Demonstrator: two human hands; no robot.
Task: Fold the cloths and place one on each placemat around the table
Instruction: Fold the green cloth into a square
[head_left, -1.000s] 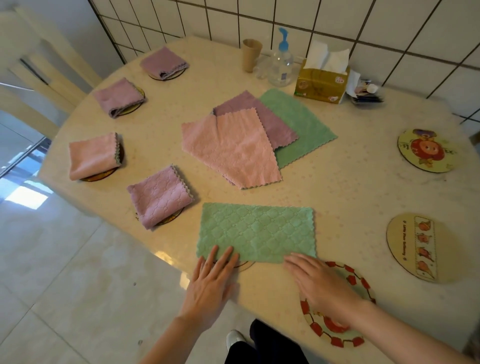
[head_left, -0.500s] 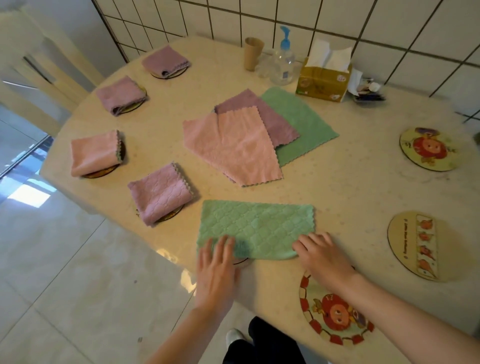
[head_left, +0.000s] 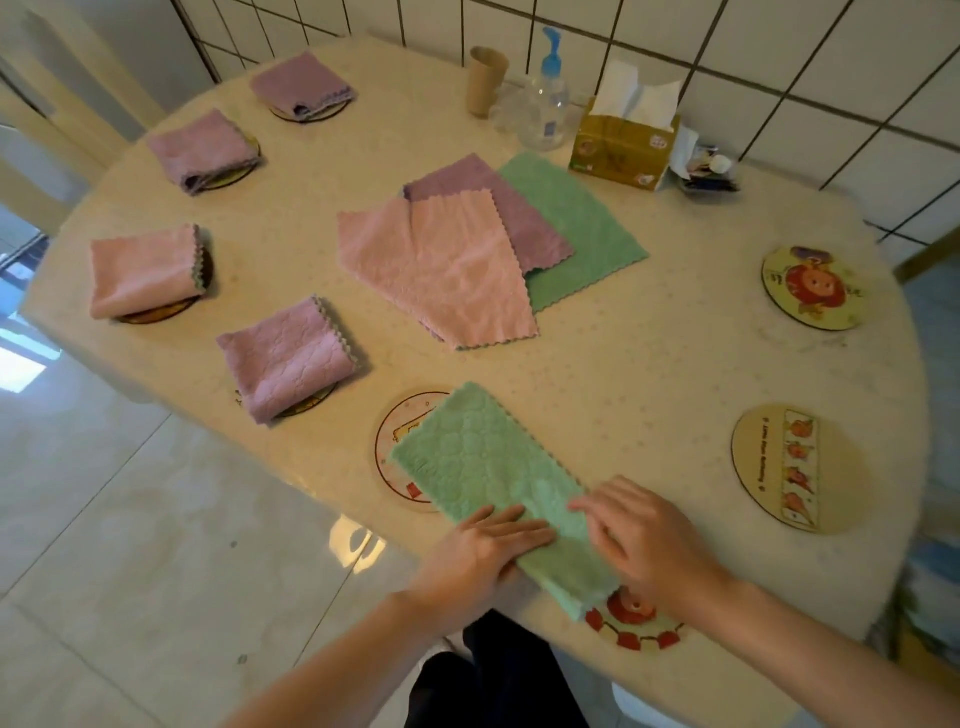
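Overall surface: a rounded cream table (head_left: 649, 364) stood against a white tiled wall (head_left: 779, 52), with pale glossy floor tiles (head_left: 130, 519) at the left.
Left side: four folded cloths, purple and pink, each lay on its own placemat; the nearest was a purple cloth (head_left: 288, 358).
Middle: three unfolded cloths lay overlapped, a pink cloth (head_left: 441, 270) on top.
Back edge: a paper cup (head_left: 485, 80), a pump bottle (head_left: 545, 104) and a tissue box (head_left: 621, 148) stood in a row.
Green cloth (head_left: 488, 467): folded to a long strip, quilted, lying slantwise at the near edge, its far end over a round placemat (head_left: 395, 441).
Left hand (head_left: 483, 556): fingers straight, flat on the strip's near part.
Right hand (head_left: 639, 535): fingers relaxed, pressing the same part.
Right side: two bare placemats lay well apart from the hands.
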